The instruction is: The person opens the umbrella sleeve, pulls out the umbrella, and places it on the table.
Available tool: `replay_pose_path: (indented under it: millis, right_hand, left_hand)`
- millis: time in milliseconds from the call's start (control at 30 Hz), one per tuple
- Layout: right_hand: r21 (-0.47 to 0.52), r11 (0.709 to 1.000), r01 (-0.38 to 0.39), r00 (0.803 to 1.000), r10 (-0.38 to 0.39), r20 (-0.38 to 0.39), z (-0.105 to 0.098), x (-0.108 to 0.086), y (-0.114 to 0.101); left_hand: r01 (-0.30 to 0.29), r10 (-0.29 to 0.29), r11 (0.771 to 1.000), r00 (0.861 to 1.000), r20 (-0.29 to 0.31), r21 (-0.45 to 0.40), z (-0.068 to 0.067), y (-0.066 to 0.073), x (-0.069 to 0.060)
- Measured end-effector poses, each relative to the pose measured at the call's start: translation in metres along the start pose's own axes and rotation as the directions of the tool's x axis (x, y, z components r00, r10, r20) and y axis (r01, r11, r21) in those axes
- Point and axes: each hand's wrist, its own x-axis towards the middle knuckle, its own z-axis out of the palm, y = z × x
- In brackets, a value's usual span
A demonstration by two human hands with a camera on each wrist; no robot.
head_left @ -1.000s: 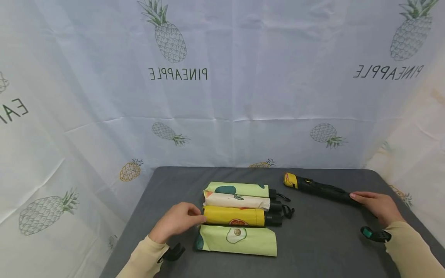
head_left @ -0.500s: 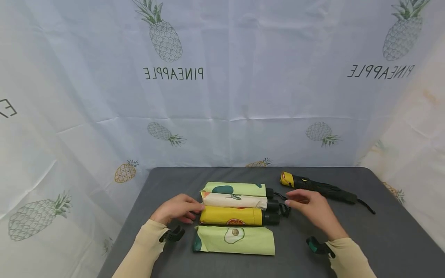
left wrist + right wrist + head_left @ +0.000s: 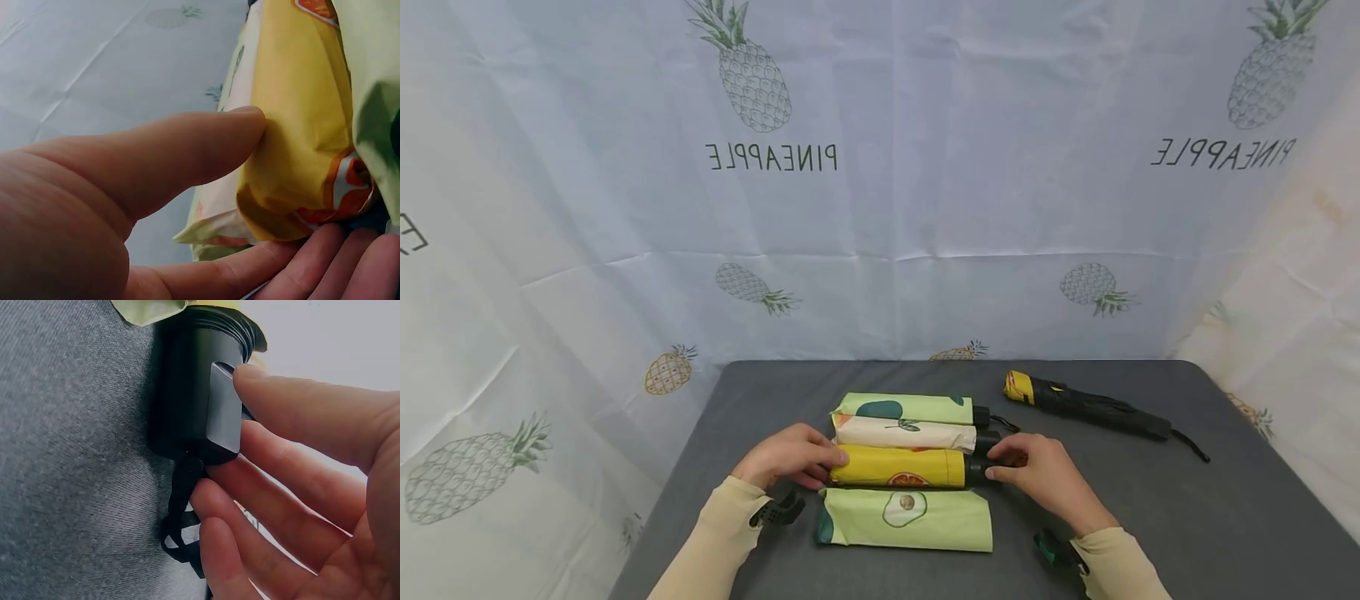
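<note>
Left hand [image 3: 793,456] and right hand [image 3: 1047,477] hold opposite ends of a folded yellow fabric umbrella with a citrus-slice print [image 3: 887,465]. A second ago the right hand was at the end of a folded black umbrella with a yellow tip [image 3: 1093,412]; that one now lies loose, well apart, and the hand has come to the yellow umbrella's handle end. The left hand remains at the row's left side, its thumb now on the yellow cloth.

Behind everything hangs a white cloth sheet printed with pineapples [image 3: 962,208]. On a dark grey table [image 3: 1217,517], the yellow umbrella lies crosswise between the hands, with a cream umbrella with a leaf print [image 3: 865,432] and then a pale green umbrella with dark green patches [image 3: 925,407] beyond it, and a pale green fabric bundle with an avocado print [image 3: 951,523] just nearer. Right thumb and fingers pinch the smooth black cylindrical handle [image 3: 184,394]; how firmly, I cannot tell. A thin black strap [image 3: 182,494] trails from it beside the fingers.

Mirror-reversed, "PINEAPPLE" reads twice on the sheet.
</note>
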Motion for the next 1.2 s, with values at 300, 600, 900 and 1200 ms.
replay_pose_path:
  millis: [300, 600, 900, 1200]
  right_hand:
    - [0.01, 1.0, -0.004, 1.0, 0.003, 0.024, 0.0006, 0.0015, 0.0043]
    - [-0.001, 1.0, 0.005, 0.998, -0.005, 0.064, -0.0043, 0.0012, 0.0042]
    - [-0.001, 1.0, 0.024, 0.993, -0.023, 0.117, -0.0014, 0.0042, 0.0087]
    - [0.04, 0.999, 0.023, 0.993, -0.027, 0.111, -0.0022, 0.0047, 0.0074]
  left_hand:
    - [-0.017, 0.017, 1.0, 0.999, 0.031, -0.012, 0.0047, -0.005, -0.0004]
    - [-0.048, 0.047, 0.999, 0.998, 0.039, 0.018, 0.0047, -0.0016, 0.0]
    - [-0.056, 0.055, 0.998, 0.998, 0.044, 0.029, 0.0073, -0.0027, 0.0026]
    - [-0.06, 0.059, 0.998, 0.997, 0.044, 0.016, 0.0071, 0.0001, -0.0026]
